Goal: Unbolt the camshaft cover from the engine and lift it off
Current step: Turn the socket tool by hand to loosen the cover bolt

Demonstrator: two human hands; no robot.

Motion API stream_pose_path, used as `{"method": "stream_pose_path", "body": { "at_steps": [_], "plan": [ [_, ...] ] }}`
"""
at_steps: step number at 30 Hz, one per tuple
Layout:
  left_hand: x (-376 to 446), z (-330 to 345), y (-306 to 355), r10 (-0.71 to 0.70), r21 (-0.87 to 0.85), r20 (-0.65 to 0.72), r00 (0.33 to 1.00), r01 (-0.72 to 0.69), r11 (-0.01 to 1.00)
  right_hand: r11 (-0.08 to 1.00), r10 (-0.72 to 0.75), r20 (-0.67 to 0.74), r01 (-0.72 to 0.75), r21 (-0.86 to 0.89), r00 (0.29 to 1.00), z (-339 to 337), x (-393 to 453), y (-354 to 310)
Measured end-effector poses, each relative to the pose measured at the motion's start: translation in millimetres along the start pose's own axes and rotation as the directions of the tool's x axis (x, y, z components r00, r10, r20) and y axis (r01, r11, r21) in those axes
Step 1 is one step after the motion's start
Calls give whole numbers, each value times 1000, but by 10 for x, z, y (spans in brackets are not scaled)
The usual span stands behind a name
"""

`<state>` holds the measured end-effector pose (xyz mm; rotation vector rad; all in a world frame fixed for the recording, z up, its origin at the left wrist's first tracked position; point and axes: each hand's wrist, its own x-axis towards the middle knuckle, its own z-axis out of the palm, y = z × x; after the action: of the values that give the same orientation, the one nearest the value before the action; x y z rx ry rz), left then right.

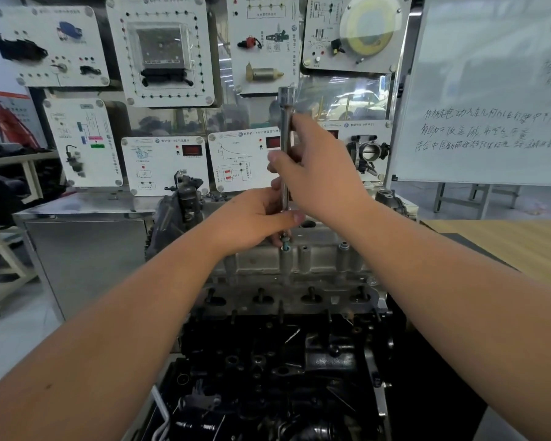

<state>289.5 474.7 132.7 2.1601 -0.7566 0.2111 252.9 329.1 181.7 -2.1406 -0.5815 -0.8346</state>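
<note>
Camshaft cover (303, 261) sits on top of the engine (287, 345), dead centre in front of the person, and it looks like it's not off yet, so I'd say we're mid-unbolting. Going left to right: the left hand (252, 222) comes in from the lower left with the forearm stretched forward, and its fingers are curled around the bottom end of the long extension bar (286, 148), right above the bolt (286, 241) on the cover's near edge. I'd keep that hand low like this, since it steers the tip and stops it wobbling off the bolt head. Just to the right, the right hand (318, 168) reaches in higher, wrist cocked up, fingers wrapped around the middle of the bar with the socket end poking out above. Best bet is to keep the bar dead upright over the bolt and spin with the upper hand. Another bolt (343, 246) further right looks like it's still waiting.
</note>
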Motion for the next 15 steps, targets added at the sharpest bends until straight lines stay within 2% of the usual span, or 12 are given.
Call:
{"method": "stream_pose_path", "body": {
  "at_steps": [5,12,15],
  "plan": [
    [-34,-35,-5,27,49,26,999,-28,998,999,2,72,2,-50,997,2,20,-39],
    [-16,1,-25,21,117,-43,999,-16,993,998,16,3,-16,-58,1000,2,20,-25],
    [-22,11,-20,38,98,-25,999,-35,995,996,-1,40,5,-88,999,8,20,-44]
  ]
}}
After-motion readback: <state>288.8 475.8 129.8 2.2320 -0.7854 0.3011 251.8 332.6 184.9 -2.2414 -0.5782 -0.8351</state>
